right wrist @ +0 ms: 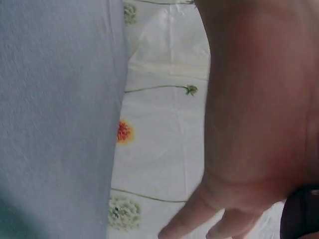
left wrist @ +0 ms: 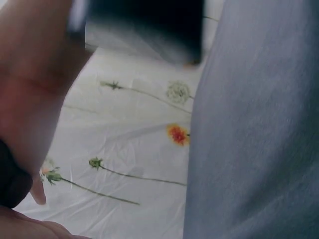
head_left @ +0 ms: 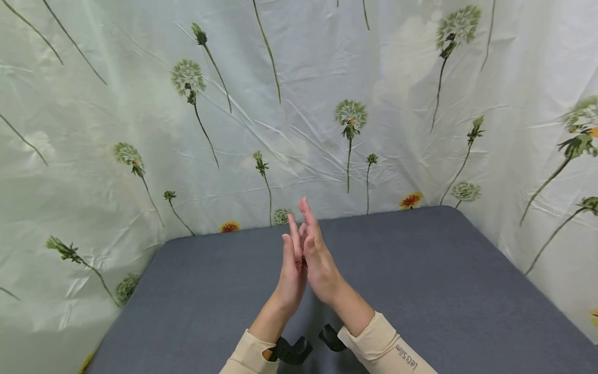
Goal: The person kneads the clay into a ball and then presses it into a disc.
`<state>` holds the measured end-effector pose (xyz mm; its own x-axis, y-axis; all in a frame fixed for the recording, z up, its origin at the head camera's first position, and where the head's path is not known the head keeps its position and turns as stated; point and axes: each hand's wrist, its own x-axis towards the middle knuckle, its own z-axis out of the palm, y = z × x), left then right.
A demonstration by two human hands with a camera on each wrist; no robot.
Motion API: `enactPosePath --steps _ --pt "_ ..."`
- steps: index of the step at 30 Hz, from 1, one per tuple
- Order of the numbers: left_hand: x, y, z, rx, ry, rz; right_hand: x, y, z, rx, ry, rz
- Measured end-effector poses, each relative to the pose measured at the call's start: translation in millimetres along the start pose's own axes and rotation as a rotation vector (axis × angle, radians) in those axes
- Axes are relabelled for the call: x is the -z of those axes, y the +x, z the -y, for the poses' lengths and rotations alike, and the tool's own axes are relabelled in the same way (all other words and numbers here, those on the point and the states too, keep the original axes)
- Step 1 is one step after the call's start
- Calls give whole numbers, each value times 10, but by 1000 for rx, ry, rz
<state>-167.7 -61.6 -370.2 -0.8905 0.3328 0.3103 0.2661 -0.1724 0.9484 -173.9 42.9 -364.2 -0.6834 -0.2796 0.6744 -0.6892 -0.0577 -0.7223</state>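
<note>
Above the grey table, my left hand (head_left: 293, 278) and right hand (head_left: 322, 270) stand upright with palms facing each other, fingers mostly straight and pointing up and away. Between the palms sits a small dark object, nearly hidden in the head view. In the left wrist view it appears as a rounded black thing (left wrist: 12, 179) against the palm. The right wrist view has a black part (right wrist: 301, 214) at the lower right edge, beside the palm. Its kind cannot be told. Neither hand curls its fingers round it.
A grey cloth-covered table (head_left: 210, 291) lies beneath the hands. Behind it hangs a pale curtain (head_left: 299, 130) printed with dandelions. Black wrist camera mounts (head_left: 293, 351) sit below both wrists, near the cream sleeves (head_left: 378, 340).
</note>
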Motion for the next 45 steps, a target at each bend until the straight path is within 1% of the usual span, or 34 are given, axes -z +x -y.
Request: enactPosePath --steps 3,6,10,14,17,20,22,26,32,35,38,42,45 --pt "-41 -46 -7 0 -11 22 76 57 10 -4 6 -1" --pt "-90 -99 -17 -12 -22 49 142 111 7 -29 14 3" --pt "-181 -176 -44 -13 -20 86 210 164 -63 -66 35 1" --pt "-231 -226 -69 -8 -18 79 209 171 -144 -88 51 18" --pt "-223 -226 -85 -10 -27 47 163 125 -176 -117 72 25" --pt "-179 -201 -103 -27 -30 1 95 36 -191 -146 118 49" --pt "-141 -172 -115 -46 -26 -28 47 -23 -189 -146 152 71" --pt "-95 -112 -142 -78 -2 -54 -22 -98 -150 -139 196 75" --pt "-65 -26 -159 -71 37 -98 -54 -143 -51 -119 178 65" --pt "-39 42 -160 -59 33 -110 -70 -157 -17 -96 166 54" --pt "-6 93 -148 -33 1 -111 -93 -176 17 -76 140 47" --pt "20 124 -145 -6 -78 -105 -122 -179 94 -57 76 51" --pt "8 125 -156 -10 -112 -89 -125 -168 132 -43 37 43"
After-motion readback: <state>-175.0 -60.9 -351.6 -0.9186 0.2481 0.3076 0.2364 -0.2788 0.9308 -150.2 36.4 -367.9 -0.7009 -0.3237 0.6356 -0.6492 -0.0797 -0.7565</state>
